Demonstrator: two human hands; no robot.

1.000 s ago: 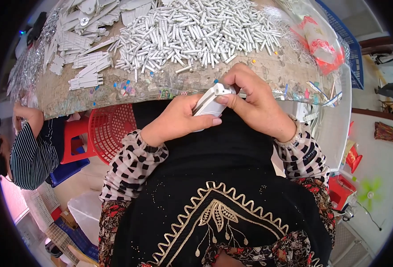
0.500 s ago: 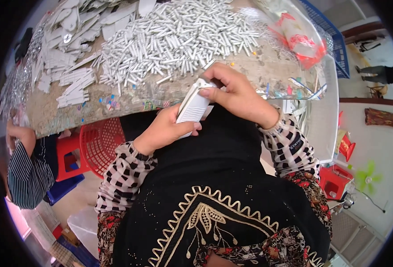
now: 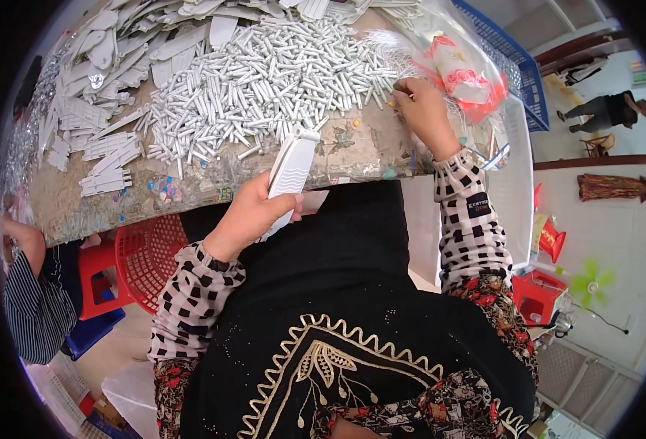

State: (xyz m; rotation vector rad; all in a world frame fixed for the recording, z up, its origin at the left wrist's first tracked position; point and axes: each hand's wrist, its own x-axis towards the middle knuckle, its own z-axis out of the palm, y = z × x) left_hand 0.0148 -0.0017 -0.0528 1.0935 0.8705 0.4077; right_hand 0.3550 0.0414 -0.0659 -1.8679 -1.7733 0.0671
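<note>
Bright, diffuse light washes the workbench; shadows are faint. Crinkled clear plastic glints at the workbench's left end. Right of the workbench, the green fan looks soft. The workbench's front edge bows with fisheye distortion.

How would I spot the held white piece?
Start at the table, heaped with slim white rods. Below the rods, the left hand holds the white piece, much broader than any rod, with wavy lines across its face.
</note>
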